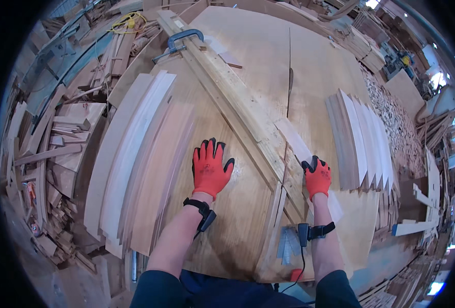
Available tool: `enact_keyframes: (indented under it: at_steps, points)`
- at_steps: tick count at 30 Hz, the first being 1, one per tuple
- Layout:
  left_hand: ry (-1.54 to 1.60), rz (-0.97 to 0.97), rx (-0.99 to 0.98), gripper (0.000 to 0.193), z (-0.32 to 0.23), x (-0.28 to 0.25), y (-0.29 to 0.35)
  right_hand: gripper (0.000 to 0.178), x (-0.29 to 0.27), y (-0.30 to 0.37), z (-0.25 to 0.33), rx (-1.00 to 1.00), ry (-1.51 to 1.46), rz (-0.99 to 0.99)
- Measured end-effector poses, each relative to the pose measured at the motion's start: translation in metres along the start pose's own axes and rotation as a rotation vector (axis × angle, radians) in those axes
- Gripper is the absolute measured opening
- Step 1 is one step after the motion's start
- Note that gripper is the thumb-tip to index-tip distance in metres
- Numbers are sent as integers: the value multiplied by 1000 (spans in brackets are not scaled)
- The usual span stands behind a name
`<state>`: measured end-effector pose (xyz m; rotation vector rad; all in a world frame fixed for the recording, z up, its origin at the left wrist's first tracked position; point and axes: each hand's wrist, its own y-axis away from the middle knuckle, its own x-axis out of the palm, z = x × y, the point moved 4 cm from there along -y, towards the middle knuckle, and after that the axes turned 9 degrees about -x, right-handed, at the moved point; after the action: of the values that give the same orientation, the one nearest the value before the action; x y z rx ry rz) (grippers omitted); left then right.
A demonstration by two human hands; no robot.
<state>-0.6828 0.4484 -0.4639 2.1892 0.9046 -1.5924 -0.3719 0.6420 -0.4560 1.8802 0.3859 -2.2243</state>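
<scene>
From here I see the L hand in a red work glove, finger & thumb tips blk, w/ a small dk. print on the back. R hand wears the matching glove, same red/blk combo, dk. mark on it too. Each ends at the wrist in a plain red cuff. Just past the L one sits a blk strap w/ a boxy dk. module. R forearm has a similar strap & rectangular module, thin blk cable trailing off it. Forearms are bare up to the dk. blue-green sleeves; torso clothing is approx. navy.
</scene>
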Motion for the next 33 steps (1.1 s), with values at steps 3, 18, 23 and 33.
enact_keyframes:
  at_steps: [3,18,23,33]
  points:
    - [25,75,-2,67,13,-8,-10,62,-2,-1,12,38,111,99]
    - [88,37,37,61,73,20,-107,59,28,-77,108,124,272,283]
    - [4,109,39,64,71,44,-118,56,42,-89,104,173,146,261]
    - [33,90,68,66,79,50,-128,60,58,-92,110,198,99,216]
